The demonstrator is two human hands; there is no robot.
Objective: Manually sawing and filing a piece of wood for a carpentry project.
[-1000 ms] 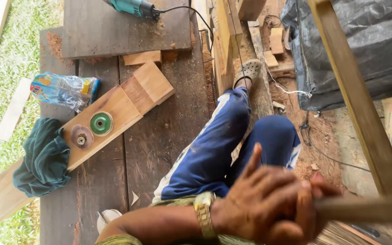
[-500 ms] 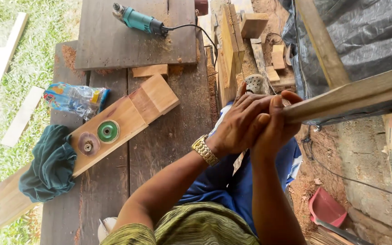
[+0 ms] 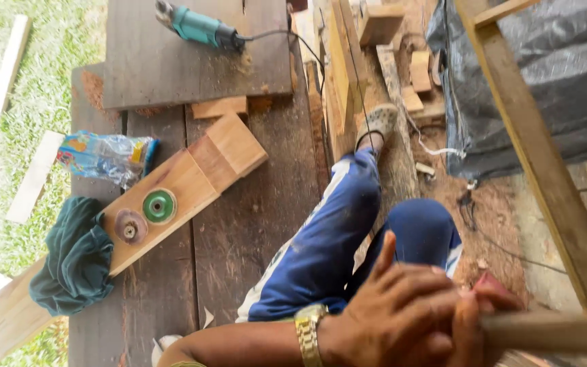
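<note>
Both my hands close around one end of a brown wooden bar [image 3: 552, 331] at the bottom right. My left hand [image 3: 392, 316], with a gold watch at the wrist, lies on top with its forefinger raised. My right hand [image 3: 475, 319] is mostly covered by the left and grips the bar beside it. The bar runs level to the right edge, where it meets a slanted wooden frame rail [image 3: 545, 177]. My legs in blue trousers [image 3: 334, 231] stretch out just above the hands.
On the dark plank platform [image 3: 253, 224] lies a light board [image 3: 185, 183] carrying a green disc [image 3: 159, 206] and a dull purple disc [image 3: 130, 225]. A green cloth [image 3: 73, 258], a plastic packet [image 3: 107, 156], a teal power tool [image 3: 198, 27], wood offcuts [image 3: 382, 24] and a black tarp [image 3: 538, 81] surround it.
My hands and the bar have dropped from the middle of the view to the bottom edge. The bar has gone from tilted to level. The view has shifted slightly.
</note>
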